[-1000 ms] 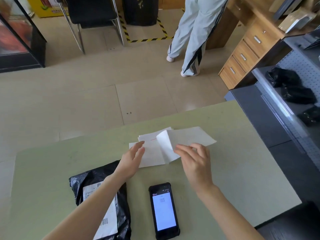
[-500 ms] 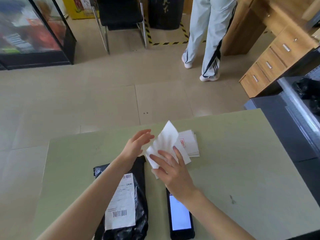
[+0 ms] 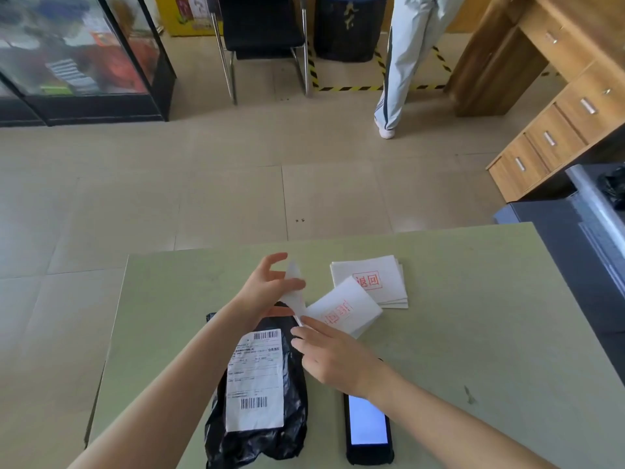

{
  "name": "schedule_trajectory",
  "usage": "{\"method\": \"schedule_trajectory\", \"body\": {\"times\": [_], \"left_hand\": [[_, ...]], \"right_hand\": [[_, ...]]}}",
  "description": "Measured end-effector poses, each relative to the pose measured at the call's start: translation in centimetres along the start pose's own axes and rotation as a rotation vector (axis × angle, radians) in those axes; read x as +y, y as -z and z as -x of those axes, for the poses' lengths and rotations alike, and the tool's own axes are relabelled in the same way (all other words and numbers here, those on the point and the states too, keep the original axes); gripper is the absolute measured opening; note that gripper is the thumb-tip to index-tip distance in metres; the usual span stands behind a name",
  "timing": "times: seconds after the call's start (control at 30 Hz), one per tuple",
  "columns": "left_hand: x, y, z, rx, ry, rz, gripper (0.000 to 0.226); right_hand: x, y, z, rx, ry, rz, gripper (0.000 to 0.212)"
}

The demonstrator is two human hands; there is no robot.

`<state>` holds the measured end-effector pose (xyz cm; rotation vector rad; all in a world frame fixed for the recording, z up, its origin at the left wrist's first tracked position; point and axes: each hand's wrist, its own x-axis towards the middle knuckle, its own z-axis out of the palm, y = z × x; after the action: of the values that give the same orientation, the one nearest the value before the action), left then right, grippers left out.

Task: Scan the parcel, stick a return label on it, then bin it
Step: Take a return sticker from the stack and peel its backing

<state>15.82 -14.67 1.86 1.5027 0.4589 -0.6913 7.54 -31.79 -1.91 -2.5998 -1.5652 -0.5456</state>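
Note:
A black plastic parcel (image 3: 291, 431) with a white shipping label (image 3: 256, 380) lies on the green table (image 3: 473, 333) near its front edge. Just above it both hands work on one white return label (image 3: 341, 308) with a red stamp. My left hand (image 3: 267, 289) pinches a thin peeled strip of it (image 3: 293, 286). My right hand (image 3: 333, 355) holds the label's near corner. A small stack of stamped return labels (image 3: 370, 280) lies behind. A black handheld scanner (image 3: 368, 428) with a lit screen lies right of the parcel, partly under my right wrist.
A person in pale trousers (image 3: 406, 62) stands on the tiled floor beyond the table. A black chair (image 3: 263, 38) and a dark bin (image 3: 348, 28) inside yellow-black tape stand farther back. Wooden drawers (image 3: 554, 137) and a grey counter (image 3: 575, 238) are at the right, a glass cabinet (image 3: 81, 59) at the left.
The label sheet has come off the stack and moved toward the parcel. My left hand has taken hold of its peeled strip, and the red stamp on the stack now shows.

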Motion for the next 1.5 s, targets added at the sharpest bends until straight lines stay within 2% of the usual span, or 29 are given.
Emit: {"method": "schedule_trajectory", "body": {"times": [0.13,0.23,0.3,0.4,0.47,0.53,0.67,0.77,0.93,1.07,1.2,1.37,1.43,1.5], "left_hand": [[-0.5,1.8,0.7,0.036,-0.092,-0.106,0.075],[-0.9,3.0,1.6,0.063,-0.152,-0.197,0.077],[-1.3,3.3,2.0,0.094,-0.177,-0.259,0.076],[-1.9,3.4,2.7,0.126,-0.186,-0.308,0.070],[-2.3,3.4,3.0,0.145,-0.174,-0.346,0.063],[-2.7,3.5,3.4,0.176,-0.148,-0.382,0.056],[-3.7,3.5,4.0,0.192,-0.141,-0.355,0.044],[-4.5,3.7,4.5,0.206,-0.147,-0.353,0.037],[-5.1,4.1,4.7,0.251,-0.167,-0.371,0.036],[-4.5,4.9,4.2,0.292,-0.194,-0.425,0.031],[-3.2,4.2,2.2,0.282,-0.231,-0.546,0.021],[-2.5,1.2,-2.7,0.277,-0.304,-0.678,0.028],[-2.7,0.1,-4.2,0.280,-0.316,-0.721,0.034],[-3.1,-0.6,-5.3,0.277,-0.315,-0.764,0.037]], "right_hand": [[-0.7,0.4,1.5,0.055,0.002,-0.095,0.029],[-0.2,0.7,3.7,0.033,-0.137,-0.170,0.018],[1.3,0.1,4.5,-0.040,-0.405,-0.172,0.033],[3.4,-1.1,5.0,-0.325,-1.000,-0.243,0.048],[4.2,-2.0,5.5,-0.406,-1.370,-0.338,0.055],[4.5,-2.8,5.8,-0.417,-1.551,-0.396,0.058],[4.5,-3.7,5.3,-0.325,-1.676,-0.598,0.056],[4.5,-3.7,5.1,-0.223,-1.801,-0.833,0.040],[4.8,-3.5,5.7,-0.115,-1.848,-1.111,0.019],[7.1,-2.3,6.9,0.111,-1.864,-1.201,0.018],[10.3,-2.0,9.3,0.230,-1.950,-1.198,0.014],[12.8,-3.2,10.4,0.273,-2.012,-1.095,0.022],[12.4,-3.4,10.2,0.140,-1.926,-0.783,0.028],[11.4,-3.8,9.9,-0.017,-1.634,-0.352,0.040]]}}
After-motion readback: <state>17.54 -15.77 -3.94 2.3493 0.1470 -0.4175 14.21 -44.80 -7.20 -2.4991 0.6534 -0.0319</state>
